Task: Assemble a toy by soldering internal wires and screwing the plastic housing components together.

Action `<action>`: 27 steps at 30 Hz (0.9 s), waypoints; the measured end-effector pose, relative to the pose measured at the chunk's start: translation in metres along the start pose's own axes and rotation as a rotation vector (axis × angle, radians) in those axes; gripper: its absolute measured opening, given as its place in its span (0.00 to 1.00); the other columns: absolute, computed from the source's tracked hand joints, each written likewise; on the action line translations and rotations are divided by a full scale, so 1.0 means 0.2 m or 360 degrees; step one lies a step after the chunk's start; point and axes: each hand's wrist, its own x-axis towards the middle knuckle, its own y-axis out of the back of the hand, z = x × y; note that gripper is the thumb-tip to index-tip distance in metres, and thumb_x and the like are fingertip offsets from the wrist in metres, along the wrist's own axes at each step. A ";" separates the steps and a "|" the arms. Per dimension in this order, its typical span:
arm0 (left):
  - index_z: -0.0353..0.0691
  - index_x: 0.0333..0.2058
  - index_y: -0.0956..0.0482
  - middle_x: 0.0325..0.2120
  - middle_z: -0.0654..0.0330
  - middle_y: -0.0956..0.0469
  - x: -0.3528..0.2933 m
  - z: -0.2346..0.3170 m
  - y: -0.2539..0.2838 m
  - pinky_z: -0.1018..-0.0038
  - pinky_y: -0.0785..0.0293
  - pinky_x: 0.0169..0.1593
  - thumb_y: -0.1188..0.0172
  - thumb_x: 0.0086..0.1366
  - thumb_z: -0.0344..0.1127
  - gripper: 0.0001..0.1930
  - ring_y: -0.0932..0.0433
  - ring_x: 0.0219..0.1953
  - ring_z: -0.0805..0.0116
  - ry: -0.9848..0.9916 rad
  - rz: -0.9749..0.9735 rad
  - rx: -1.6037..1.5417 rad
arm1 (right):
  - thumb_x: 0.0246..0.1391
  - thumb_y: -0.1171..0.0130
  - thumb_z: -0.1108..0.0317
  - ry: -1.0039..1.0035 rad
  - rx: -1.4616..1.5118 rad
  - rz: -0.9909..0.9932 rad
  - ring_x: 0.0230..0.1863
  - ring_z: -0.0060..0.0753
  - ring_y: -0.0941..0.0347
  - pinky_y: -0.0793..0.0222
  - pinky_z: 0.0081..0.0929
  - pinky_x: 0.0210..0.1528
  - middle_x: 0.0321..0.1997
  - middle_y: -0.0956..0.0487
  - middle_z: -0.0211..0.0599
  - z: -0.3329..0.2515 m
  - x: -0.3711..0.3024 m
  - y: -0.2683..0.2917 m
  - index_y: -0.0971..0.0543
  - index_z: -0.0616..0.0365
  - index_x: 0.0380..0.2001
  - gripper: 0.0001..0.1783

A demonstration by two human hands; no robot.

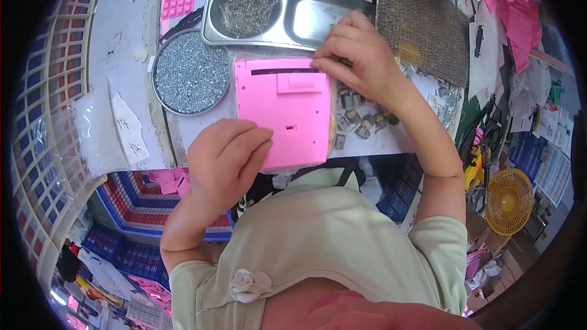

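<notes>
Fingers of the right hand [361,55] pinch the top right corner of the pink plastic panel [284,110], while the left hand [223,159] clamps its lower left edge against the bench. A slip could likely knock the round dish of screws [191,73] just beside it, or the steel compartment tray [287,3] just behind. Room is tight; small metal parts [361,119] crowd the right.

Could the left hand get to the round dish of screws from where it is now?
Probably yes. The left hand rests on the pink panel's lower corner, and the round dish of screws sits open just beyond it, nothing between.
</notes>
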 end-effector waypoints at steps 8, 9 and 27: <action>0.40 0.37 0.18 0.31 0.61 0.24 0.22 0.03 -0.18 0.66 0.33 0.37 0.34 0.52 0.31 0.12 0.25 0.32 0.63 -0.0517 -0.0176 0.0407 | 0.47 0.29 0.61 -0.0090 -0.0098 0.0247 0.39 0.39 0.29 0.30 0.35 0.42 0.29 0.22 0.30 -0.05 -0.05 0.11 0.16 0.51 0.33 0.11; 0.40 0.37 0.19 0.31 0.62 0.24 0.23 0.02 -0.21 0.66 0.34 0.37 0.35 0.52 0.32 0.12 0.26 0.32 0.64 -0.0563 -0.0220 0.0484 | 0.47 0.29 0.62 -0.0104 -0.0106 0.0258 0.38 0.39 0.29 0.30 0.35 0.42 0.29 0.21 0.30 -0.06 -0.07 0.14 0.16 0.51 0.34 0.11; 0.38 0.34 0.17 0.32 0.59 0.18 0.16 -0.49 0.26 0.65 0.29 0.42 0.33 0.59 0.29 0.05 0.20 0.34 0.62 0.0309 0.0202 0.0874 | 0.57 0.36 0.62 -0.0201 0.0133 0.1208 0.48 0.35 0.29 0.34 0.32 0.53 0.50 0.24 0.42 0.05 -0.08 0.50 0.31 0.64 0.58 0.30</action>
